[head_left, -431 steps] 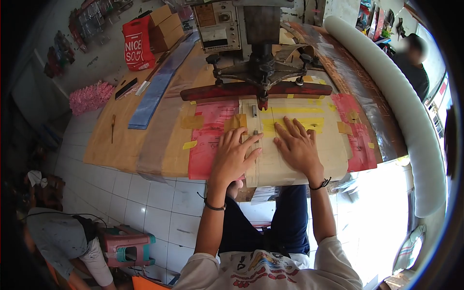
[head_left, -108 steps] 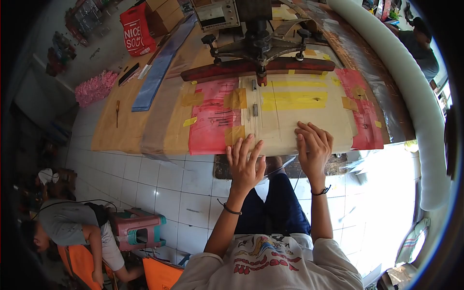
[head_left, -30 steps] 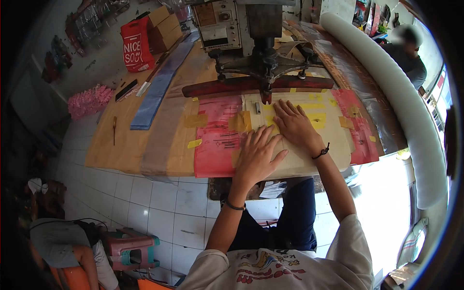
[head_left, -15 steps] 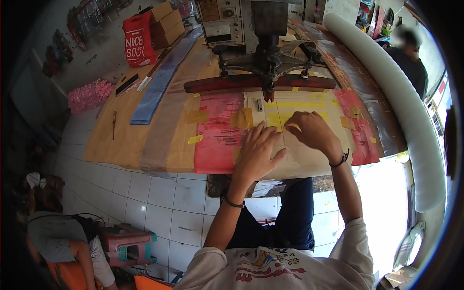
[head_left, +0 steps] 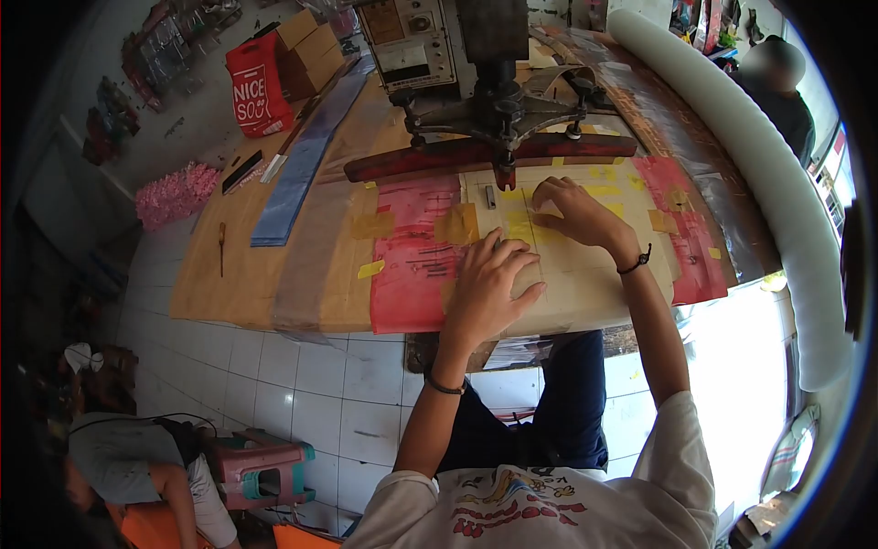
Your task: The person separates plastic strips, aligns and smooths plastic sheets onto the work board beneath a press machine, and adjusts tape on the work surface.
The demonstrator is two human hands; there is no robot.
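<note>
My left hand (head_left: 492,285) rests with spread fingers on the beige sheet (head_left: 585,288), near the edge of a red taped piece (head_left: 412,261). My right hand (head_left: 583,215) is over the yellow tape strips (head_left: 519,225) farther up the sheet. Its fingers are curved and its thumb stands apart, with nothing visible between them. A small metal bar (head_left: 490,198) lies on the sheet just beyond my left fingertips. Above the far edge of the sheet is the dark red bar (head_left: 412,162) of a press, hung from a black metal bracket (head_left: 506,119).
The machine's control box (head_left: 407,46) stands behind the press. Blue plastic strips (head_left: 306,169), a screwdriver (head_left: 221,249) and a red bag (head_left: 259,87) are on the table's left. A long white roll (head_left: 722,128) borders the right. One person sits lower left; another is at upper right.
My right hand has moved farther up the sheet and slightly left, its thumb and fingers now more apart. The left hand stays nearly in place. The view has tilted slightly.
</note>
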